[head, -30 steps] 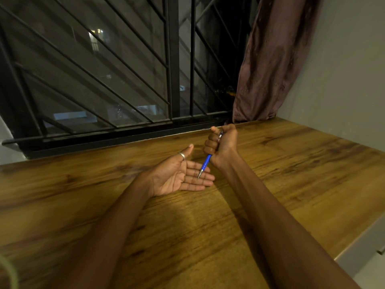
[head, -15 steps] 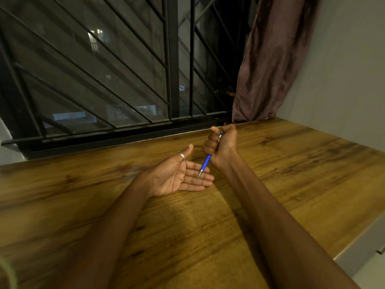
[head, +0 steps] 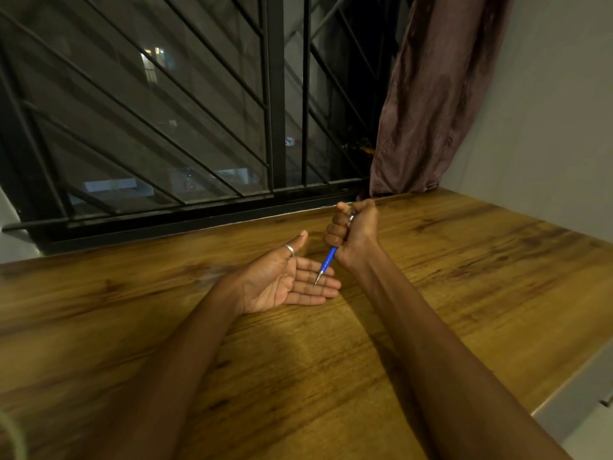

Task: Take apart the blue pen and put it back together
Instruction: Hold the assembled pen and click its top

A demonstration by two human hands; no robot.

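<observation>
Wooden bench (head: 431, 293) below a barred window (head: 166, 127). Left hand (head: 282, 280) is laid palm-up, fingers (head: 318, 288) spread flat. Right hand (head: 353, 232) is fisted around the pen (head: 326, 262), tip angled down onto the left fingers.

**Almost no change across the interval.**

At most a very slight drop of the whole view is noted, small enough to be put down to the head camera rather than to any hand. No shift of the blue pen (head: 328, 262) in the fisted right hand (head: 353, 232) can be made out. Its tip is not seen to be moved relative to the fingers of the flat, palm-up left hand (head: 282, 283). No part is seen removed or added.
</observation>
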